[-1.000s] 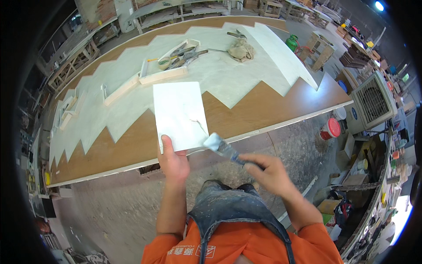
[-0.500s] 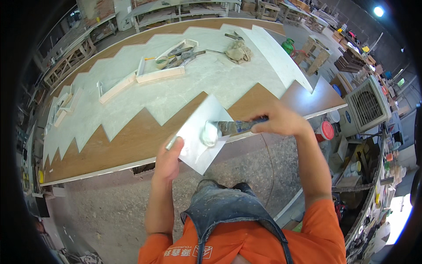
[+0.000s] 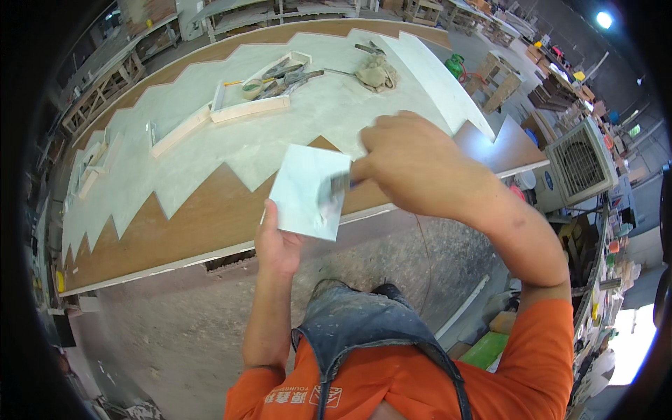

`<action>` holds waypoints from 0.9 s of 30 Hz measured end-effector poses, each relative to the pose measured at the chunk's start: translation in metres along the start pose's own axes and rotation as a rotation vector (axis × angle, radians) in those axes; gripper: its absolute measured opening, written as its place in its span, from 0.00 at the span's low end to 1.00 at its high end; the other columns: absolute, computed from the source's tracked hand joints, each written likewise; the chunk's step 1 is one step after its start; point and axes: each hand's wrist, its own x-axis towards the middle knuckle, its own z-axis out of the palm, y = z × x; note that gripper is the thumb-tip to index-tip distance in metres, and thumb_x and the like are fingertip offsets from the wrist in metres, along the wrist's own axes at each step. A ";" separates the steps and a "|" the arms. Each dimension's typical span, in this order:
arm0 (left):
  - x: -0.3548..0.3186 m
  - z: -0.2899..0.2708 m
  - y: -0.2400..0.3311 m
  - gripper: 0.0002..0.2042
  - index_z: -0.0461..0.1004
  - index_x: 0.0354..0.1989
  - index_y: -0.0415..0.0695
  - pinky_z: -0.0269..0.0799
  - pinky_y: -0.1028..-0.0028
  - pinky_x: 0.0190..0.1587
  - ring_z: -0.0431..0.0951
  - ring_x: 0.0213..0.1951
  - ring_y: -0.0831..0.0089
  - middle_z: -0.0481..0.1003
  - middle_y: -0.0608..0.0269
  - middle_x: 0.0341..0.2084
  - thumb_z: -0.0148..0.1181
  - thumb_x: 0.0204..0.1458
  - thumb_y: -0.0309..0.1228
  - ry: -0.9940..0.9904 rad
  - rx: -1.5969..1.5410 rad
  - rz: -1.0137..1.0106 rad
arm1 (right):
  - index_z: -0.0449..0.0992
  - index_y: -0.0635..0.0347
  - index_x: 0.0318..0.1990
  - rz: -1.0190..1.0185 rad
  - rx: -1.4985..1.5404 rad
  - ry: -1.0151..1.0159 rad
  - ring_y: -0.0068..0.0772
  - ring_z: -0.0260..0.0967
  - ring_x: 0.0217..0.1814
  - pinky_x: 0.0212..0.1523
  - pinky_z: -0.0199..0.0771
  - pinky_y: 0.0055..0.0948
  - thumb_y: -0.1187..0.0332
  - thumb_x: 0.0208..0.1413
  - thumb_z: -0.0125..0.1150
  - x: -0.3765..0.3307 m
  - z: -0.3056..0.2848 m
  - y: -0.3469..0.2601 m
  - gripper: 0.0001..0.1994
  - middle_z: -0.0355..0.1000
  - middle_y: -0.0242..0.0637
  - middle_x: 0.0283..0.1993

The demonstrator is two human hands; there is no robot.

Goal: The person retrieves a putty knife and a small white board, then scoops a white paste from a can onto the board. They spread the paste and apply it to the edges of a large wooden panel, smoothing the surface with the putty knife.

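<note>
My left hand (image 3: 278, 245) grips a white square board (image 3: 299, 183) by its near left corner, thumb on top. In my right hand (image 3: 413, 157) is a putty knife (image 3: 337, 185), its handle mostly hidden by my fingers. The blade, blurred by motion, lies on or just over the right part of the board. A small smear of white paste (image 3: 327, 211) shows beside the blade. Both hands are above the near edge of a large workbench panel, brown with a zigzag-edged pale surface (image 3: 210, 150).
On the panel stand a pale wooden tray (image 3: 250, 112) with several tools and a tape roll, a narrow wooden strip frame (image 3: 180, 133), and a crumpled cloth (image 3: 376, 73). An air cooler (image 3: 582, 164) and a green gas bottle (image 3: 455, 66) are at the right.
My right hand has swung up and over, turning the putty knife. The board has turned more upright, and the white lump on it now shows only as a small smear by the blade.
</note>
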 end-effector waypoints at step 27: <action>0.013 0.013 -0.004 0.27 0.60 0.69 0.39 0.69 0.52 0.66 0.70 0.65 0.57 0.68 0.52 0.66 0.45 0.70 0.46 -0.210 -0.285 0.020 | 0.81 0.58 0.54 0.637 0.786 0.484 0.44 0.74 0.34 0.37 0.74 0.36 0.73 0.54 0.67 -0.088 0.146 -0.055 0.18 0.76 0.45 0.35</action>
